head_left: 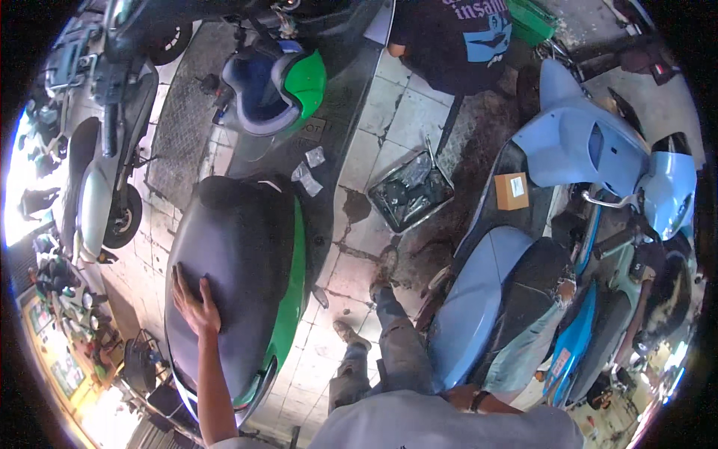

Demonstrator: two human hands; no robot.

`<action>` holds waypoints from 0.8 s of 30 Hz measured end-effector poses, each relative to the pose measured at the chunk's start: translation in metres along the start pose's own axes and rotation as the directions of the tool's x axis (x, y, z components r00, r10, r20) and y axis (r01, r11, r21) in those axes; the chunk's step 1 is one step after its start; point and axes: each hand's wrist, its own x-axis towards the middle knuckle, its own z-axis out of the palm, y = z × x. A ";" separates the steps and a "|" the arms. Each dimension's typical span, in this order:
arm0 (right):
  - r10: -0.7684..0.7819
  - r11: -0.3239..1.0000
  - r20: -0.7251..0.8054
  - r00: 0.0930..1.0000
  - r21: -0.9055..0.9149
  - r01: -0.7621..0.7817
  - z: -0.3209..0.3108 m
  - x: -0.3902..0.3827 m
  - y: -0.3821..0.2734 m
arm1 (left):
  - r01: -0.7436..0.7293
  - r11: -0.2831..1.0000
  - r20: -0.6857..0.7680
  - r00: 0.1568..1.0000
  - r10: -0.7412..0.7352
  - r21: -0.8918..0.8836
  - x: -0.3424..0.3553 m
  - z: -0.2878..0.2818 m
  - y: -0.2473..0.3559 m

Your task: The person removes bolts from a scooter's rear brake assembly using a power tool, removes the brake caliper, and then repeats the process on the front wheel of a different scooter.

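Note:
My left hand (195,303) lies on the dark grey seat (228,247) of a green-and-black scooter, with fingers outstretched and holding nothing. The seat's green side panel (293,299) runs along its right. My right hand (460,399), with a dark band at the wrist, is low by my body beside a light-blue scooter (467,314); its fingers are mostly hidden, so what it holds cannot be seen. The blue scooter's seat is black and torn. A small brown box (509,196) rests on its footboard.
A metal tray of tools (389,196) lies on the tiled floor between the scooters. Green-and-grey front bodywork (302,90) is ahead, with small packets (307,176) below it. A person in a dark shirt (441,52) is at the top. More motorbikes (101,194) line both sides.

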 end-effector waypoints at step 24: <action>0.354 0.925 -0.475 0.806 0.303 -0.228 -0.175 -0.055 -0.124 | 0.031 0.999 -0.038 0.999 -0.033 -0.038 -0.013 -0.017 -0.004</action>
